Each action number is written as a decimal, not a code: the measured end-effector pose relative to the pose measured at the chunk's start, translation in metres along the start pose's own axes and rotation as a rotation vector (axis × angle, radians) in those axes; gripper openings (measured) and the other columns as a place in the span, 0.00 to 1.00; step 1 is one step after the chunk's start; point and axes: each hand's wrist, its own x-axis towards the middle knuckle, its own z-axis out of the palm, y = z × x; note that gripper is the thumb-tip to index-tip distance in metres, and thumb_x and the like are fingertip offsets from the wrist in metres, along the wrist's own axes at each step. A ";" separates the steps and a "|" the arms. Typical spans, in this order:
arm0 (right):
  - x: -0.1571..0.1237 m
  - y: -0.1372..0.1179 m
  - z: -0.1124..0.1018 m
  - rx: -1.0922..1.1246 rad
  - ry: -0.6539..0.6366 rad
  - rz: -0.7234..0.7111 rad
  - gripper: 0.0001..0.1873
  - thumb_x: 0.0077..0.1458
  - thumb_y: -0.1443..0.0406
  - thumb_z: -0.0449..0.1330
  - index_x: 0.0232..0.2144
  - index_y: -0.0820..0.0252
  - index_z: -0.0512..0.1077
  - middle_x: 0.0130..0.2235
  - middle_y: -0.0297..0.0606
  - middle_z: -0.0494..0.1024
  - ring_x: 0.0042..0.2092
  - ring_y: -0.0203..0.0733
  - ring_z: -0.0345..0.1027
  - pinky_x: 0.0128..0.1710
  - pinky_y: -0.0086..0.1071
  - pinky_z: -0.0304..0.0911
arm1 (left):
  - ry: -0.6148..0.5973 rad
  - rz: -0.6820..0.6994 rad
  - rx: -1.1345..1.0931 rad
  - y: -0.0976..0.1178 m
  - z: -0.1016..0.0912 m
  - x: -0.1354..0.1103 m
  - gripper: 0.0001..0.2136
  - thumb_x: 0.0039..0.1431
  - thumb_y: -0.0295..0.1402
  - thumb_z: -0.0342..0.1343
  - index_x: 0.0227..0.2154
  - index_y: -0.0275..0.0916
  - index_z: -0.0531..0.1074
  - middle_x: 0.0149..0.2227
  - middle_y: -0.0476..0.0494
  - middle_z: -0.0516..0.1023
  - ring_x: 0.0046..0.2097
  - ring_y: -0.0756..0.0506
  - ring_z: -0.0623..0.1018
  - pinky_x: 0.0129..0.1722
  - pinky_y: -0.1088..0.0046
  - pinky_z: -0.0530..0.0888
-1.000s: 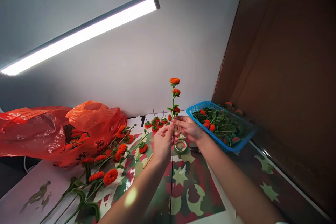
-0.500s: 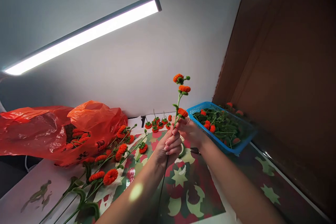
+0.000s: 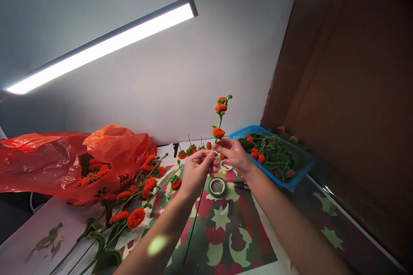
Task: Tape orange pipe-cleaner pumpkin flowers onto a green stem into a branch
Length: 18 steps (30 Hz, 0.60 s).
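An upright flower stem (image 3: 220,119) made of fuzzy green and orange craft material stands between my hands, with three orange blooms along its upper part. My left hand (image 3: 199,167) pinches it low, where a thin dark wire runs down toward the table. Just under the lowest bloom, my right hand (image 3: 234,152) is closed on the same stem. Below the hands lie a roll of green tape (image 3: 211,190) and a paler tape roll (image 3: 226,170). Several small orange blooms (image 3: 182,154) with wire ends rest behind my left hand, partly hidden by it.
A blue basket (image 3: 245,129) of green leaves and orange blooms stands at right, beside a cardboard panel (image 3: 338,73). Finished-looking flower stems (image 3: 135,218) and a red plastic bag (image 3: 119,146) lie at left. Dark-handled cutters (image 3: 241,185) sit near my right wrist. A lamp (image 3: 106,43) hangs above.
The flower stem has turned, so its blooms face differently. My left hand has changed from a wrapped grip to a fingertip pinch. The green tape roll is now uncovered.
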 end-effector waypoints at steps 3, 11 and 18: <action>-0.001 0.007 -0.001 0.113 -0.053 0.006 0.16 0.27 0.61 0.73 0.20 0.59 0.73 0.22 0.28 0.72 0.27 0.31 0.63 0.35 0.29 0.59 | -0.105 -0.178 -0.315 0.001 -0.001 0.000 0.08 0.47 0.31 0.62 0.23 0.32 0.70 0.16 0.53 0.65 0.15 0.60 0.61 0.12 0.88 0.58; -0.004 0.015 -0.012 0.097 -0.348 0.081 0.14 0.39 0.57 0.69 0.21 0.62 0.73 0.21 0.30 0.71 0.26 0.30 0.62 0.33 0.28 0.57 | -0.381 -0.417 -0.643 -0.016 -0.013 0.002 0.06 0.56 0.28 0.53 0.25 0.32 0.68 0.14 0.59 0.53 0.12 0.61 0.52 0.10 0.90 0.51; 0.003 0.007 -0.015 -0.108 -0.124 -0.007 0.14 0.39 0.60 0.69 0.19 0.63 0.70 0.20 0.28 0.68 0.24 0.29 0.59 0.27 0.26 0.55 | -0.057 -0.028 0.045 -0.018 -0.007 0.008 0.13 0.50 0.41 0.59 0.27 0.34 0.70 0.18 0.52 0.69 0.16 0.56 0.66 0.14 0.83 0.60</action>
